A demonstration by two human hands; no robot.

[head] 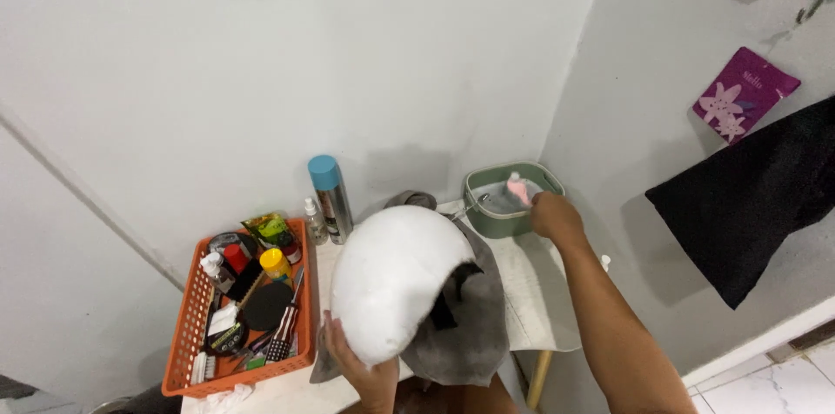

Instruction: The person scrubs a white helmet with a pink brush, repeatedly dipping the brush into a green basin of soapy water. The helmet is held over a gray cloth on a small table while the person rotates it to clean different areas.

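Observation:
My left hand [361, 370] grips the near rim of a white helmet [396, 279], which rests tilted on a grey cloth [474, 327] on a small white table [544, 292]. My right hand [552, 214] reaches out to the green bucket [497, 221] at the back corner and holds a pink object [518, 189] over the water inside. What that pink object is cannot be made out.
An orange basket [187, 344] with bottles, brushes and tins stands on the left. A tall spray can with a blue cap [330, 196] and a small clear bottle [311, 221] stand by the wall. A black cloth [752, 196] hangs at the right.

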